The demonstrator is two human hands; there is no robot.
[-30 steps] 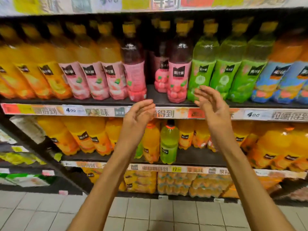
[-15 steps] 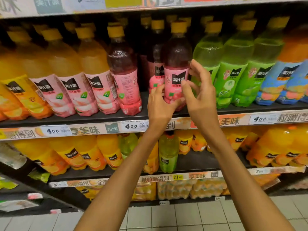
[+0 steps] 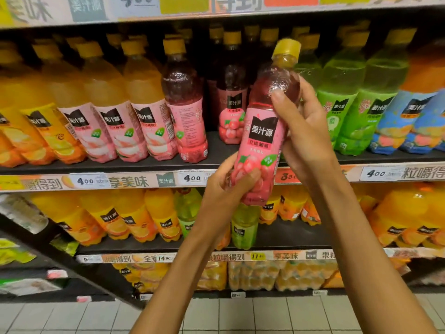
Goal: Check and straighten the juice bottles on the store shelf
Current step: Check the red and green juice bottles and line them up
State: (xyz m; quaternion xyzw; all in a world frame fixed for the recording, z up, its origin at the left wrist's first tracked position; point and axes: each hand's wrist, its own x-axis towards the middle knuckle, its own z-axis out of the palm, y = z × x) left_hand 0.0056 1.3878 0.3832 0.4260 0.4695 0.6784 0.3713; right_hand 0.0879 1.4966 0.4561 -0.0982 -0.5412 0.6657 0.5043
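Tilted bottle [image 3: 261, 131] held before the shelf [image 3: 144, 165], left hand [image 3: 225, 191] below, right hand [image 3: 304, 131] above

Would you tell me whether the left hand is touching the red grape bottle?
Touching. The head view shows the left hand curled round the base of the red grape bottle, thumb pressed across its label.

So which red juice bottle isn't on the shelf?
The red grape bottle held tilted in front of the shelf: left hand grips its bottom, right hand its top. The other red ones stand upright.
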